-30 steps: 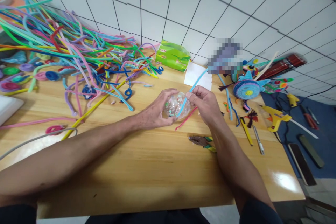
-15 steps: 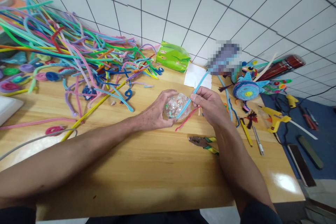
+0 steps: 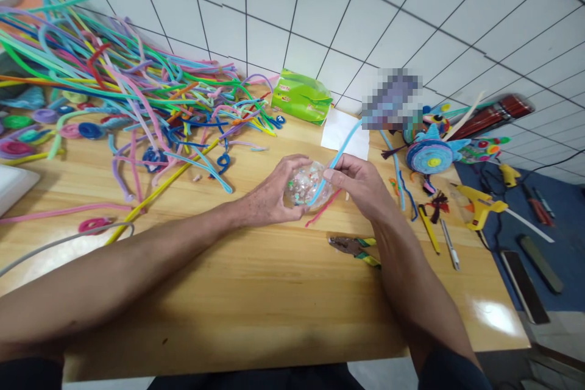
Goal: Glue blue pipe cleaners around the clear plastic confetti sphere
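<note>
My left hand [image 3: 284,192] is wrapped round the left side of a clear ball [image 3: 304,183] with coloured bits showing in it. A light blue pipe cleaner [image 3: 343,145] is pinched between the thumb and fingers of my right hand [image 3: 354,180]. Its lower end lies against the front of the ball. Beneath my right hand, a pink-red pipe cleaner [image 3: 320,212] runs over the wood. Pliers [image 3: 351,247] with green and yellow handles lie just below, partly covered by my right forearm.
Many coloured pipe cleaners [image 3: 137,91] are heaped at the left. A green packet [image 3: 301,97] and white paper [image 3: 345,132] lie by the tiled wall. To the right are a blue pipe-cleaner fish [image 3: 429,155], a yellow glue gun [image 3: 479,204], and a yellow cutter [image 3: 428,230].
My right hand has slid a little down and left along the light blue pipe cleaner, closer to the ball. My left hand and the ball stay almost in place.
</note>
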Available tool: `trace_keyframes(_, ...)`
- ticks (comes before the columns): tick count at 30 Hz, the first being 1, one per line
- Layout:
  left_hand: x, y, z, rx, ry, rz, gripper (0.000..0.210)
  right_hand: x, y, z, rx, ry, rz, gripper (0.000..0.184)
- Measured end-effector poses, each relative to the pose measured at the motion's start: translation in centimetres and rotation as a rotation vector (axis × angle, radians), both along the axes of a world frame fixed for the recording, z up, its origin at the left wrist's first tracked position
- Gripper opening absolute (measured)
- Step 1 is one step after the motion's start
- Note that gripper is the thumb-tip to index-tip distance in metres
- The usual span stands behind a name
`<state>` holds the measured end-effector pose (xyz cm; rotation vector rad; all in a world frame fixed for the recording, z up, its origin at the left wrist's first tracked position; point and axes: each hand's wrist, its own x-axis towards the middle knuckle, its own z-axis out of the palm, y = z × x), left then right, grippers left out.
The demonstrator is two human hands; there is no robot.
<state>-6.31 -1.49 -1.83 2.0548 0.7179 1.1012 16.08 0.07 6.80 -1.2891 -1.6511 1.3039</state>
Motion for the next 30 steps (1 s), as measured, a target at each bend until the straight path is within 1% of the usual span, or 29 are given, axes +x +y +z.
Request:
trace_keyframes(7, 0.04, -0.01, 0.17, 0.009, -0.006, -0.004, 0.090, 0.28, 0.18, -0.56, 0.018, -0.035, -0.014, 0.045)
trace_keyframes(12, 0.05, 0.01, 0.10, -0.007, -0.028, -0.005, 0.090, 0.24, 0.21, -0.70, 0.062, -0.048, -0.022, 0.046)
trace_keyframes(17, 0.01, 0.02, 0.02, 0.015, -0.029, -0.015, 0.089, 0.10, 0.25, -0.35, 0.016, -0.016, 0.006, 0.047)
trace_keyframes(20, 0.01, 0.00, -0.06, 0.038, -0.019, -0.015, 0.091, 0.17, 0.33, -0.24, 0.026, -0.041, 0.002, 0.047)
trace_keyframes(24, 0.00, 0.00, -0.10, 0.025, -0.022, -0.017, 0.093, 0.35, 0.33, -0.15, 0.008, -0.044, 0.001, 0.047)
trace_keyframes(30, -0.01, 0.04, 0.04, 0.036, -0.021, -0.025, 0.090, 0.57, 0.33, 0.02, -0.012, -0.038, 0.006, 0.048)
